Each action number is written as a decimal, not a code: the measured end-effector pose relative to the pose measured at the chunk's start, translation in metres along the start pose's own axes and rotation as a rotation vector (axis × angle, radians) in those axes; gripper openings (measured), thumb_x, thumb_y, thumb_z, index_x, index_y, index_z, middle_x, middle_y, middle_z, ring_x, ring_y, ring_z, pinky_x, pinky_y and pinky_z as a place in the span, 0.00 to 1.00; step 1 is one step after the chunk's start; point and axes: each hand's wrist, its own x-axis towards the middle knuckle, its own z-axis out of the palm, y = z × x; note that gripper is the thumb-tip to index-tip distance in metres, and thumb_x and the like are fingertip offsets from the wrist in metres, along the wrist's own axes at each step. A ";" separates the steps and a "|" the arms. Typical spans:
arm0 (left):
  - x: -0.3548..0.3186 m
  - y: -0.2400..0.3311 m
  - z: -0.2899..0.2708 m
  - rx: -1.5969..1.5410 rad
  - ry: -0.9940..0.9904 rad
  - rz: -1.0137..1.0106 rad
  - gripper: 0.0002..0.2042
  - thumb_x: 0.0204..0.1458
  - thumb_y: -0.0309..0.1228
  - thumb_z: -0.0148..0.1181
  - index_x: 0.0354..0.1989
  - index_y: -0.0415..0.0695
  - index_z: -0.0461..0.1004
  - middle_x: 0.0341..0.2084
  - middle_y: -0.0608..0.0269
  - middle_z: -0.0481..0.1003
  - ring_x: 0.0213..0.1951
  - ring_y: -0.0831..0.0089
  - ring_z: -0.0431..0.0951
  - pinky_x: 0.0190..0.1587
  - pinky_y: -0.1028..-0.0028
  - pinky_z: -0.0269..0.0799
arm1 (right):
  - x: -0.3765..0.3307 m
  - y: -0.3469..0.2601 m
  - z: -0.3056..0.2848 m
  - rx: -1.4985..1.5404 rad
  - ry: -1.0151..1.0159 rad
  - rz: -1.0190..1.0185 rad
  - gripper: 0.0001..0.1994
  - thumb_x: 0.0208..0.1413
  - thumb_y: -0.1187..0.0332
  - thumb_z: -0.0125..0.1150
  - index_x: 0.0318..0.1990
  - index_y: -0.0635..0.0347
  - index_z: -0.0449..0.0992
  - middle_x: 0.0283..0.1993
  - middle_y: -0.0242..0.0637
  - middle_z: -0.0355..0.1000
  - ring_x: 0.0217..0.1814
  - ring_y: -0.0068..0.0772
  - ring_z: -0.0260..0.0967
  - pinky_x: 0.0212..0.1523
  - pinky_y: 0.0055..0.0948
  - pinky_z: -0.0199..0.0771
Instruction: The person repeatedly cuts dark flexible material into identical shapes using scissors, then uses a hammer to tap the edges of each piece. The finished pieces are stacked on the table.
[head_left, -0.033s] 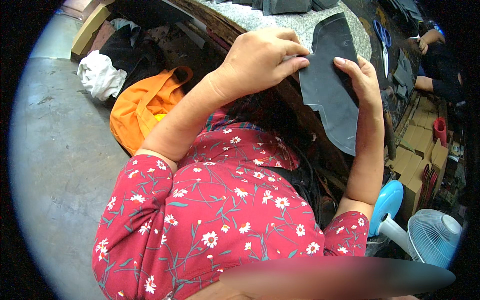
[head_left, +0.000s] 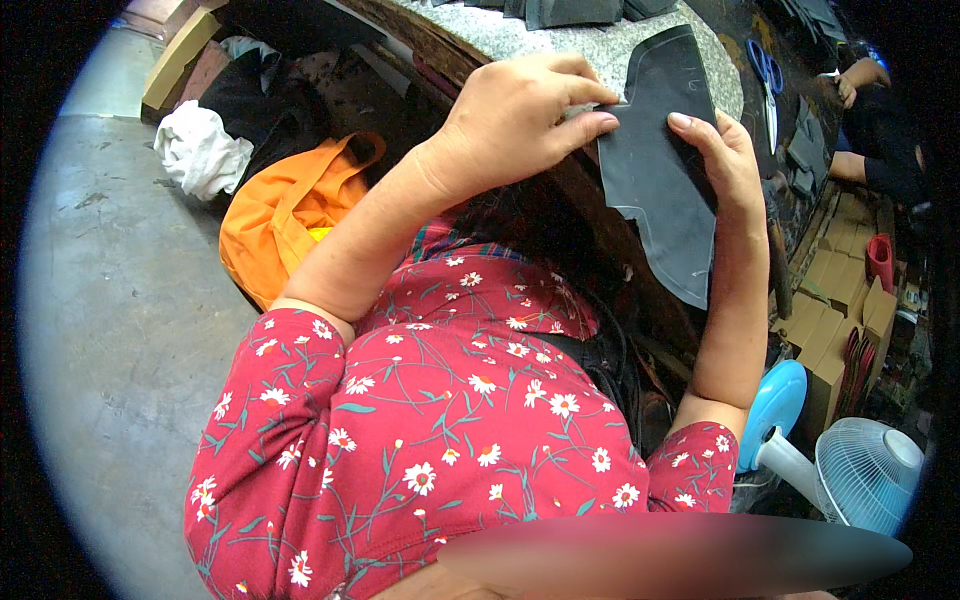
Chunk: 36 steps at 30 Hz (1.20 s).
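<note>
A flat, dark, leather-like piece with curved outlines and pale marked lines hangs tilted between my hands, over the near edge of a speckled stone slab. My left hand pinches its left edge near a notch, thumb against forefinger. Whether something small also sits in that pinch is too fine to make out. My right hand grips the right edge, its thumb lying on the face and the fingers mostly hidden behind. The lower end of the piece hangs free beside my right forearm.
Stacked dark pieces lie on the slab's far side. Blue-handled scissors rest to the right, near another person's hand. Cardboard boxes and a fan stand at right. An orange bag and white cloth are at left.
The dark piece has tilted very slightly, its lower end shifting a little. Both hands keep their hold in nearly the same place.
</note>
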 end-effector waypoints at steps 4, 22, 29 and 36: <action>-0.001 0.004 -0.001 -0.020 0.093 -0.078 0.14 0.50 0.31 0.69 0.46 0.44 0.81 0.36 0.62 0.77 0.28 0.72 0.78 0.33 0.75 0.75 | -0.001 0.001 0.000 0.022 -0.002 0.012 0.09 0.57 0.67 0.64 0.40 0.63 0.79 0.34 0.32 0.79 0.31 0.19 0.75 0.33 0.21 0.75; -0.001 0.005 -0.001 -0.300 -0.070 -0.269 0.07 0.53 0.27 0.64 0.38 0.38 0.81 0.29 0.59 0.80 0.34 0.74 0.80 0.39 0.75 0.74 | -0.003 -0.002 0.005 -0.043 -0.076 -0.005 0.11 0.57 0.67 0.64 0.42 0.65 0.78 0.35 0.33 0.79 0.31 0.21 0.75 0.33 0.22 0.76; 0.001 0.006 -0.003 -0.226 -0.081 -0.182 0.05 0.50 0.25 0.61 0.33 0.36 0.77 0.27 0.58 0.76 0.32 0.72 0.78 0.37 0.73 0.72 | -0.006 -0.007 0.003 -0.060 -0.114 0.042 0.12 0.56 0.66 0.67 0.42 0.65 0.79 0.37 0.33 0.79 0.35 0.20 0.76 0.36 0.22 0.77; 0.005 0.007 -0.003 -0.098 -0.010 -0.061 0.05 0.49 0.26 0.63 0.34 0.40 0.78 0.30 0.59 0.76 0.35 0.64 0.77 0.39 0.69 0.73 | -0.003 0.004 0.004 0.139 -0.130 -0.035 0.11 0.55 0.70 0.67 0.43 0.66 0.79 0.38 0.34 0.79 0.36 0.24 0.77 0.38 0.25 0.78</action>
